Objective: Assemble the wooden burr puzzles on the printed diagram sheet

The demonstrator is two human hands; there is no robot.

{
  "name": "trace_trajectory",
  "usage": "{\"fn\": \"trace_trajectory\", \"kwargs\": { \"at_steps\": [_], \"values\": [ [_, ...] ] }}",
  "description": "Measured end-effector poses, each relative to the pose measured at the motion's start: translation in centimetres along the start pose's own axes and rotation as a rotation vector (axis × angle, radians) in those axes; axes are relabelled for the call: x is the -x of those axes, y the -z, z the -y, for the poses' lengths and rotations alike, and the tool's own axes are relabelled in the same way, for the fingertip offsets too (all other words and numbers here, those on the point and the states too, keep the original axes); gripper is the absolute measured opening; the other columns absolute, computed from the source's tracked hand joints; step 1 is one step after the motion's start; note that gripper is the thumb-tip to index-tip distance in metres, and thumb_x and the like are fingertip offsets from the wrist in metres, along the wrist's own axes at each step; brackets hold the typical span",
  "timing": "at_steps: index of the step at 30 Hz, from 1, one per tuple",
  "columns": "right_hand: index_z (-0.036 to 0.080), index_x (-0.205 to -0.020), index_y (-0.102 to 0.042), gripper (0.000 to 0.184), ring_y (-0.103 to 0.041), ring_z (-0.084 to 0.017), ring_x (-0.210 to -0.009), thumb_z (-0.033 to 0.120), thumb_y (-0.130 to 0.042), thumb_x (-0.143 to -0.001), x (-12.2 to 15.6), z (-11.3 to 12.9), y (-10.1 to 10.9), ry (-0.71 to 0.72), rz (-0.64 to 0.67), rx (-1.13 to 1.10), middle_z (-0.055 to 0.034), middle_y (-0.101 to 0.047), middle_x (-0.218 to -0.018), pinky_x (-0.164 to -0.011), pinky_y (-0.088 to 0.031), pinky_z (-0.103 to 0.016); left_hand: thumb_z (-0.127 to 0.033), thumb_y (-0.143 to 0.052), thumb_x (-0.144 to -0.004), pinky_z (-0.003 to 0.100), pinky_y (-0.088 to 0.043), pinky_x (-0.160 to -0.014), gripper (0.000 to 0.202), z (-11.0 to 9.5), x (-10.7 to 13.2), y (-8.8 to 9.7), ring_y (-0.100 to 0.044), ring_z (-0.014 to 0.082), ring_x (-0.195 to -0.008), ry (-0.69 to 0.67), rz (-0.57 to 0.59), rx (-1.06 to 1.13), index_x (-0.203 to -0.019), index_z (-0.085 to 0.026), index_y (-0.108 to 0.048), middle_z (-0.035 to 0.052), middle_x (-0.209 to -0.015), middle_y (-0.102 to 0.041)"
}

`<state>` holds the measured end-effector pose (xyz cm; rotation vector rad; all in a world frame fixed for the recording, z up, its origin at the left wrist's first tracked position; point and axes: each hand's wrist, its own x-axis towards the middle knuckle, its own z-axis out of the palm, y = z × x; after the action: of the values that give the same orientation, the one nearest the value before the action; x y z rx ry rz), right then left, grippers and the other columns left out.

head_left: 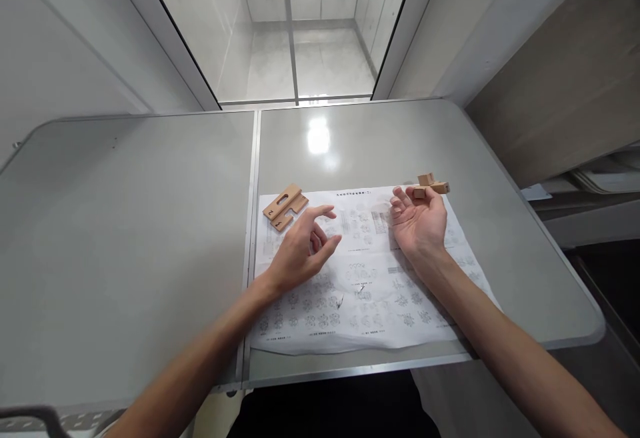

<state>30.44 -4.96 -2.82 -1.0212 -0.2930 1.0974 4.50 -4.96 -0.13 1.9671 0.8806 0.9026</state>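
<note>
A white instruction sheet [360, 305] printed with small diagrams lies on the grey table [150, 238]. My left hand [300, 251] hovers over the sheet's left part, fingers apart and holding nothing. Just beyond its fingertips lie flat slotted wooden pieces [285, 206], stacked at the sheet's top left corner. My right hand [419, 221] rests palm up on the sheet's right part, its fingertips curled around a small assembly of wooden pieces [431, 186] at the sheet's top right edge.
The table is made of two panels joined by a metal seam [251, 225]. Behind it stands a glass partition [295, 25]. A shelf with papers [600, 181] is at the right. The table's near edge is close to my body.
</note>
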Motion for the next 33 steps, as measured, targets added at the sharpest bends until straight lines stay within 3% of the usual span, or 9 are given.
{"fn": "trace_trajectory", "kwargs": {
  "at_steps": [5, 10, 15, 19, 24, 28, 33],
  "values": [
    [0.025, -0.083, -0.058, 0.021, -0.065, -0.012, -0.064, 0.043, -0.067, -0.090, 0.4, 0.3, -0.6, -0.024, -0.013, -0.084, -0.0014, -0.069, -0.086, -0.052, -0.055, -0.022, -0.021, -0.067, -0.102, 0.021, -0.058, -0.062, 0.038, 0.1, 0.0, 0.0, -0.063, 0.0060, -0.066, 0.005, 0.012, -0.008, -0.138, -0.020, -0.054, 0.0077, -0.123, -0.073],
    [0.025, -0.086, -0.057, 0.023, -0.060, -0.010, -0.058, 0.044, -0.067, -0.092, 1.2, 0.9, -1.4, -0.081, -0.027, -0.108, -0.0008, -0.067, -0.085, -0.049, -0.053, -0.022, -0.021, -0.066, -0.103, 0.021, -0.056, -0.061, 0.034, 0.2, 0.0, 0.0, -0.062, 0.0062, -0.067, 0.004, 0.029, -0.011, -0.136, -0.021, -0.056, 0.0062, -0.122, -0.073],
    [0.024, -0.085, -0.056, 0.022, -0.054, -0.009, -0.054, 0.036, -0.075, -0.088, 2.3, 1.3, -2.5, -0.087, 0.042, -0.042, 0.0028, -0.061, -0.078, -0.046, -0.047, -0.021, -0.018, -0.062, -0.104, 0.023, -0.055, -0.061, 0.027, -0.1, 0.0, 0.1, -0.062, 0.0079, -0.069, -0.023, 0.044, -0.035, -0.131, -0.022, -0.059, 0.0053, -0.118, -0.074],
    [0.023, -0.080, -0.058, 0.021, -0.051, -0.009, -0.049, 0.034, -0.073, -0.090, 3.2, 1.0, -3.1, -0.051, 0.221, 0.174, 0.0040, -0.059, -0.071, -0.043, -0.042, -0.022, -0.015, -0.059, -0.105, 0.028, -0.056, -0.072, 0.019, 0.0, 0.0, 0.2, -0.064, 0.0115, -0.075, -0.145, -0.035, -0.125, -0.123, -0.022, -0.064, 0.0035, -0.105, -0.075],
    [0.023, -0.085, -0.060, 0.028, -0.054, -0.011, -0.049, 0.046, -0.069, -0.099, 4.3, 0.0, -3.6, 0.057, 0.414, 0.469, 0.0034, -0.063, -0.069, -0.047, -0.045, -0.025, -0.013, -0.062, -0.103, 0.038, -0.056, -0.092, 0.019, 0.5, -0.2, 0.5, -0.070, 0.0200, -0.097, -0.270, -0.159, -0.346, -0.119, -0.022, -0.065, 0.0053, -0.107, -0.075],
    [0.023, -0.089, -0.061, 0.031, -0.055, -0.012, -0.051, 0.051, -0.064, -0.103, 4.7, -0.8, -3.5, 0.133, 0.509, 0.654, 0.0036, -0.062, -0.067, -0.051, -0.047, -0.027, -0.014, -0.064, -0.100, 0.046, -0.049, -0.104, 0.023, 0.7, -0.3, 1.1, -0.069, 0.0267, -0.115, -0.263, -0.252, -0.542, -0.121, -0.023, -0.065, 0.0077, -0.117, -0.074],
    [0.023, -0.091, -0.061, 0.028, -0.056, -0.012, -0.053, 0.046, -0.060, -0.106, 4.6, -1.1, -3.3, 0.165, 0.549, 0.737, 0.0026, -0.062, -0.067, -0.053, -0.047, -0.028, -0.018, -0.066, -0.099, 0.045, -0.046, -0.102, 0.023, 1.2, -0.8, 2.5, -0.065, 0.0289, -0.116, -0.157, -0.363, -0.660, -0.122, -0.024, -0.064, 0.0093, -0.124, -0.072]
  ]
}}
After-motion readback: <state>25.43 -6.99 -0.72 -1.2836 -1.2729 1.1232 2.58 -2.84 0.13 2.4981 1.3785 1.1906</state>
